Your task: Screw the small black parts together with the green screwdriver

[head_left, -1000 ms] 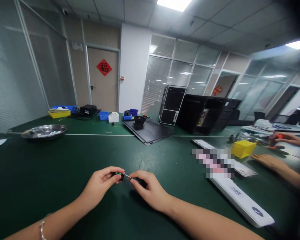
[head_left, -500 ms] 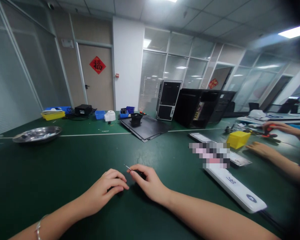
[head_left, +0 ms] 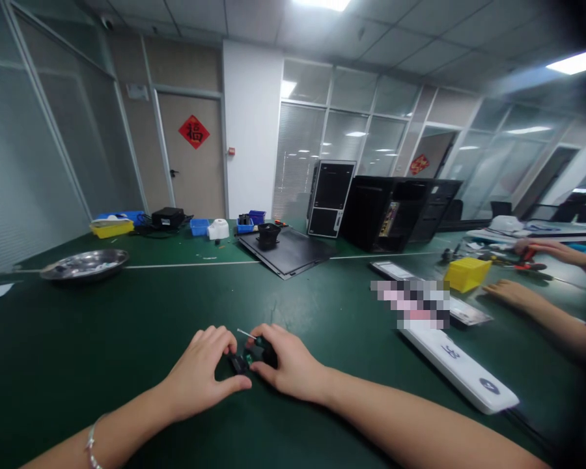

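Left hand (head_left: 200,365) is curled round a small black-and-green part (head_left: 240,362), can't tell if it's gripping; right hand (head_left: 288,361) pinches a thin screwdriver (head_left: 245,334) above it, both at 6 o'clock on the green bench mat (head_left: 102,339).

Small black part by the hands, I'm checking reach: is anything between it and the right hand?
Nothing visible: the small black part sits directly at the fingers of the right hand, with no other object between them.

The thin shaft (head_left: 245,334) is shiny metal, the bench mat (head_left: 78,391) smooth matt green rubber, the basin (head_left: 84,264) glossy steel.
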A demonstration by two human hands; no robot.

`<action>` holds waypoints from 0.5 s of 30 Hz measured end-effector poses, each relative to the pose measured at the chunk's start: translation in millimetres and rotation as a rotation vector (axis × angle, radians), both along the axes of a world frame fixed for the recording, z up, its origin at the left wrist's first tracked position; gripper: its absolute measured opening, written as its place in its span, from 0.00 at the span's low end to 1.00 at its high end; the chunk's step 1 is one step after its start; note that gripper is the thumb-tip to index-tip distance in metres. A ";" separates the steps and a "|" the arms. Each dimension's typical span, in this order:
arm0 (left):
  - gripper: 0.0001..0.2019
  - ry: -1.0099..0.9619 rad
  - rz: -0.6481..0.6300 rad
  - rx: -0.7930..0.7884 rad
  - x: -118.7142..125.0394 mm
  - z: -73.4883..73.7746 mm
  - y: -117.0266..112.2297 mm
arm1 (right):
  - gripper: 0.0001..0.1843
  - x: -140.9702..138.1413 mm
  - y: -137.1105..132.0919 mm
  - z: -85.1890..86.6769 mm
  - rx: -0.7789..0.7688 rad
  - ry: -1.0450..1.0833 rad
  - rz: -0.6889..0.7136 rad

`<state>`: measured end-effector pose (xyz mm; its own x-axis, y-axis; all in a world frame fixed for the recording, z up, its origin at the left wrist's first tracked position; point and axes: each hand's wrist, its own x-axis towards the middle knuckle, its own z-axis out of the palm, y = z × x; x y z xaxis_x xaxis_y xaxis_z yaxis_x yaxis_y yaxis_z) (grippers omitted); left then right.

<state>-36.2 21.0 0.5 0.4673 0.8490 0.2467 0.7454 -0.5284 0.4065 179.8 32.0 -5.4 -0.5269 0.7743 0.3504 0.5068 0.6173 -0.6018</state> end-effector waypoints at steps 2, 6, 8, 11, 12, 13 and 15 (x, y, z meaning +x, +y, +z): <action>0.16 0.001 -0.021 -0.002 -0.1 -0.6 -0.7 | 0.19 -0.6 -1.6 2.5 0.026 -0.060 0.004; 0.10 -0.132 -0.072 -0.058 -1.2 -0.3 0.2 | 0.17 -1.8 -0.5 2.2 0.007 -0.050 0.010; 0.10 -0.279 -0.082 -0.144 -1.5 -1.2 2.3 | 0.17 -1.7 2.7 -1.2 -0.051 0.055 0.026; 0.14 -0.596 -0.102 -0.369 0.3 -5.1 6.1 | 0.15 -0.9 9.2 -6.8 -0.184 0.334 0.042; 0.16 -0.703 -0.118 -0.445 1.5 -6.8 7.1 | 0.14 -0.8 10.8 -7.9 -0.206 0.418 0.029; 0.18 -0.795 -0.127 -0.507 3.0 -8.3 7.9 | 0.13 -0.8 11.8 -8.4 -0.212 0.487 0.013; 0.21 -0.910 -0.142 -0.586 6.3 -11.1 8.6 | 0.13 -1.6 11.4 -7.7 -0.196 0.574 -0.003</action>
<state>-29.9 29.7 -10.6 0.4177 0.9000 0.1247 -0.0142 -0.1307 0.9913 178.2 43.4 -13.1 -0.2935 0.8543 0.4289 0.0694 0.4665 -0.8818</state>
